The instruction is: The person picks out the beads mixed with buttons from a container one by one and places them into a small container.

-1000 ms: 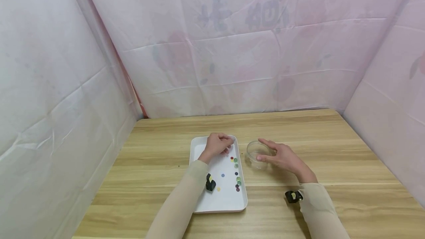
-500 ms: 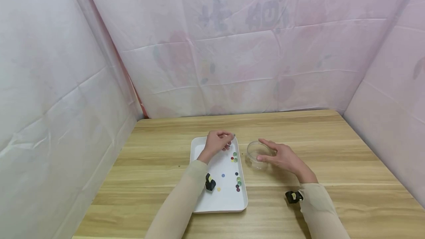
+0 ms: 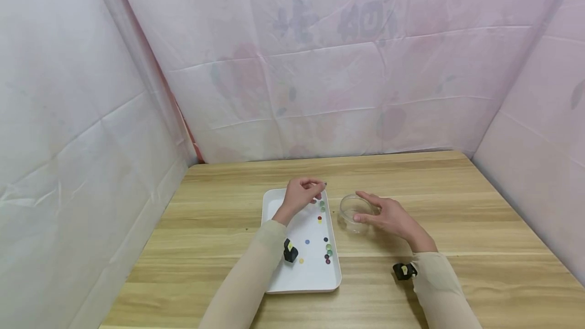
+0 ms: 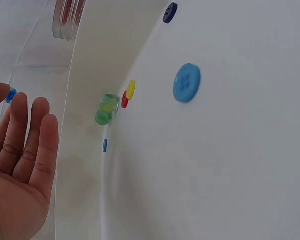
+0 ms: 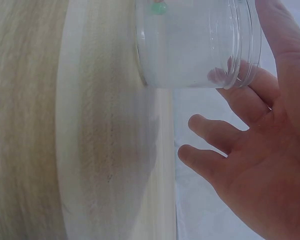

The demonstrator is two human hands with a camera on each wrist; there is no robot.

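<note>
A person's left hand [image 3: 299, 196] is raised over the far end of a white tray [image 3: 280, 278] on a wooden table [image 3: 457, 182], its thumb and forefinger pinching a small blue bead [image 4: 10, 95], which the left wrist view shows at the fingertip while the other fingers [image 4: 40, 135] stand loosely straight. A clear jar [image 3: 354, 211] stands on the table just beside the tray's right rim, at about four o'clock from the pinching fingertips and near them; it is round, so it offers no long axis, and its open mouth faces up. The right hand [image 3: 388, 217] is the nearer of the two to the jar: it cups the jar's right side, the thumb lying along the near wall and the forefinger along the far rim, the remaining fingers [image 5: 215, 127] relaxed and spread rather than clenched, as the right wrist view shows. That view also shows a green bead [image 5: 158, 8] lying inside the jar. Left on the tray, a green glass bead [image 4: 107, 109] rests against the right wall with a red button [image 4: 124, 99] and a yellow button [image 4: 131, 89] touching it, at about five o'clock from the left hand; a larger blue button [image 4: 186, 82] lies apart toward the tray's middle, and a dark cluster of further beads [image 3: 327, 251] sits along the right wall nearer the person. Black wrist-mounted cameras [image 3: 404, 270] show at both sleeves.
</note>
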